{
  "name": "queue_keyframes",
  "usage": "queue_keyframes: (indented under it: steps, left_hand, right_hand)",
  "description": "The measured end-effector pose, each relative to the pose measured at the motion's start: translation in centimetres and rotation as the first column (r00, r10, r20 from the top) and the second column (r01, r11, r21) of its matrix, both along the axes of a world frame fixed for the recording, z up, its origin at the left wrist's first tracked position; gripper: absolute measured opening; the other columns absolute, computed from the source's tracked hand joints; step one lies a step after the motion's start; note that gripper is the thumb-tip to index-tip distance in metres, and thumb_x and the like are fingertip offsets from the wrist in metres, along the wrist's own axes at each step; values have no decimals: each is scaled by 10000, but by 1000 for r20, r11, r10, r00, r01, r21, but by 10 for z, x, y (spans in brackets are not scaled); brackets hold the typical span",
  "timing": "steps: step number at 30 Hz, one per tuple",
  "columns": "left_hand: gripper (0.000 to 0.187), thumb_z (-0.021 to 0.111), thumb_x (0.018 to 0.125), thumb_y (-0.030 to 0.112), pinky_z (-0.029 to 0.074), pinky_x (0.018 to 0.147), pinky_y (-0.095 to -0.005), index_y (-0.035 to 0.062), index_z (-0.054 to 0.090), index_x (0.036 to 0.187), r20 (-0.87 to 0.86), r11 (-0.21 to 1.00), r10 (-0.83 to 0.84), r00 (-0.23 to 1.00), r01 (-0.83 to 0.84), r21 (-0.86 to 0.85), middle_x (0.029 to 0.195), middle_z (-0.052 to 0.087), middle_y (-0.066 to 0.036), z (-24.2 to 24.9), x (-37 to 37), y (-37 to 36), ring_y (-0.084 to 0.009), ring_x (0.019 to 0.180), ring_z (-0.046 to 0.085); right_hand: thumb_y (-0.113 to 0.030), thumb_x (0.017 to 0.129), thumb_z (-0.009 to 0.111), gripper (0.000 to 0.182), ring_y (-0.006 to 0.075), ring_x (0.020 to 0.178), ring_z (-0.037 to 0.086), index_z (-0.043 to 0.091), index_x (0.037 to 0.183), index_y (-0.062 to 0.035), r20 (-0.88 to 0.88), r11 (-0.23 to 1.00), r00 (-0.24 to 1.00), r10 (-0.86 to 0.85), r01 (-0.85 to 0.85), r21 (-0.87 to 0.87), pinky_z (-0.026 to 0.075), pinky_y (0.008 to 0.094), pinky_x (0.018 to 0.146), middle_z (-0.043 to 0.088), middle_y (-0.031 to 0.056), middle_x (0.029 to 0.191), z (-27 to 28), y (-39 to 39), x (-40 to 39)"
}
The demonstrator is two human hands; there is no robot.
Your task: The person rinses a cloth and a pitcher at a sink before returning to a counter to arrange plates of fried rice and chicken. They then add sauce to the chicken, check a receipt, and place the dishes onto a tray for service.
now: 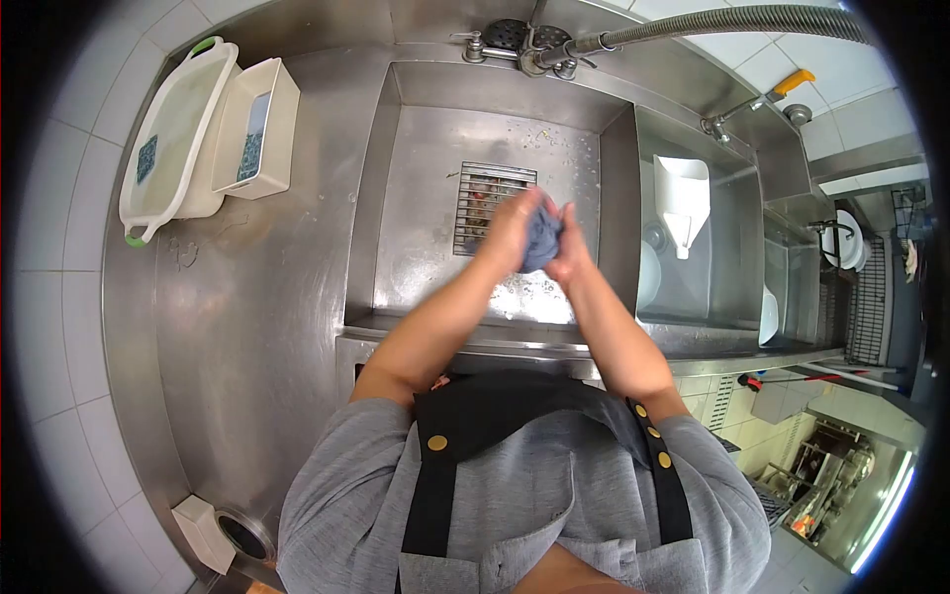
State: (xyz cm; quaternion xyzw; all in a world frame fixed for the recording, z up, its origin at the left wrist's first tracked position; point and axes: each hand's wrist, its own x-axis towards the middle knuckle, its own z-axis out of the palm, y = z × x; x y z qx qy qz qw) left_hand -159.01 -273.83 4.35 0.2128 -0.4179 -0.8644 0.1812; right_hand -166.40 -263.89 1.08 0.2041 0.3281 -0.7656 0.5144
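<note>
A bunched blue-grey cloth (543,241) is squeezed between my two hands, over the steel sink basin (421,158). My left hand (509,230) presses on the cloth from the left side, its fingers slightly blurred. From the right, my right hand (569,247) closes against the cloth. Behind and below my left hand lies the drain grate (477,203), with bits of food waste under its bars. Small scraps and water drops are on the basin floor.
At the far left stand a white tub (183,129) with green handles and a cream bin (280,129). A hose (732,20) arches over the back right. A white scoop-like container (683,193) is in the right basin (693,297). White plates (844,238) stand farther right.
</note>
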Motion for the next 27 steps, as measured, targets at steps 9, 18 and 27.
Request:
queue_keyframes:
  steps: [9, 18, 27]
  left_hand:
    - [210, 639, 810, 207, 409, 579, -321, 58, 523, 717, 355, 671, 232, 906, 115, -732, 636, 537, -62, -35, -10, -11, -131, 612, 464]
    - [556, 740, 804, 348, 444, 945, -314, 49, 565, 1239, 135, 784, -604, 785, 616, -75, 1132, 634, -69, -26, 35, -29, -182, 1098, 561]
    - [414, 764, 782, 233, 471, 915, -350, 51, 635, 1131, -71, 851, -83, 994, 107, 515, 1079, 651, -61, -36, 31, -49, -200, 1026, 598]
  right_hand:
    - [-391, 974, 384, 407, 296, 954, 628, 561, 1090, -44, 17, 874, 881, 472, -471, 119, 500, 460, 876, 635, 166, 1042, 4, -6, 9]
    - [-223, 849, 567, 428, 335, 1110, 576, 535, 1207, 10, -228, 963, 961, 156, -199, -180, 405, 476, 1026, 596, 189, 1197, 71, 30, -8]
    - [-610, 899, 431, 714, 358, 1296, 404, 451, 1295, -16, -12, 995, 999, 44, -45, -88, 295, 553, 1076, 451, 194, 1382, 30, 41, -1]
